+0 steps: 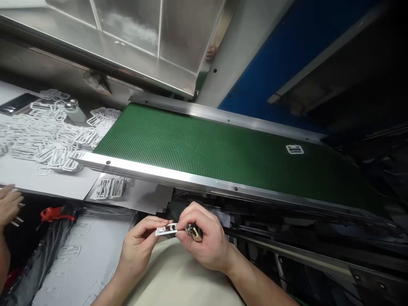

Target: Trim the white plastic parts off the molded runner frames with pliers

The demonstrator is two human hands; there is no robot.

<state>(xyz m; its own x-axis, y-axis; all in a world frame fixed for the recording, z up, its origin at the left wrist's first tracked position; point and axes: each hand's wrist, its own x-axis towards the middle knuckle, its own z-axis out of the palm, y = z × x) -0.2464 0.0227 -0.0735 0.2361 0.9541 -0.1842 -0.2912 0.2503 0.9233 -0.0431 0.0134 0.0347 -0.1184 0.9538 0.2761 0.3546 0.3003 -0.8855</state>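
Observation:
Held low in front of my body is a small white plastic frame (pixel 166 230) with openings in it. My left hand (pixel 138 242) pinches its left end between thumb and fingers. At the other end, the fingertips of my right hand (pixel 205 238) close on the same frame. Tucked in the curled fingers of that right hand is a small metal tool with a pale handle (pixel 195 233); its kind is partly hidden by the fingers.
A green conveyor belt (pixel 191 144) with metal rails crosses ahead, carrying one white frame (pixel 295 149). Piled frames (pixel 41 134) cover the left table near a white bottle (pixel 75 111) and a phone (pixel 19 104). Another person's hand (pixel 9 206) is at far left, near a red-handled tool (pixel 55 214).

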